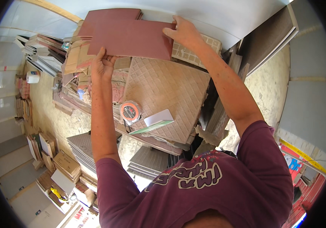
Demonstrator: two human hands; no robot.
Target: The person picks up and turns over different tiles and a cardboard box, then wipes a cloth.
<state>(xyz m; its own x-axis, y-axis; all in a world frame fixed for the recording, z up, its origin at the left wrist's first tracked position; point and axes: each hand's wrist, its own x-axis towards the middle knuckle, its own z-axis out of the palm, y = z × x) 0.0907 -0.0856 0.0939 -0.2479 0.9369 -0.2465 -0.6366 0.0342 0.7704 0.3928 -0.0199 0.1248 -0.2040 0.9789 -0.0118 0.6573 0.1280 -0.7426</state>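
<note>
Both my arms reach out to a dark red, smooth rectangular tile (136, 40). My left hand (103, 64) grips its near edge at the left, thumb on top and fingers curled under. At the far right corner my right hand (182, 32) pinches the edge, with fingers partly hidden behind it. Beneath and behind lie more red tiles (113, 16) in a stack. A large tan tile with a diamond-patterned face (165, 91) lies closer to me. On it rest a round orange and grey tape measure (130, 111) and a small green and white folded card (157, 121).
A cream grid-patterned tile (193, 49) sits right of the held tile. Torn cardboard boxes (75, 57) lie to the left. Stacked grey tiles (83, 146) stand on the floor. A dark panel (267, 38) leans at the far right. A white wall rises behind.
</note>
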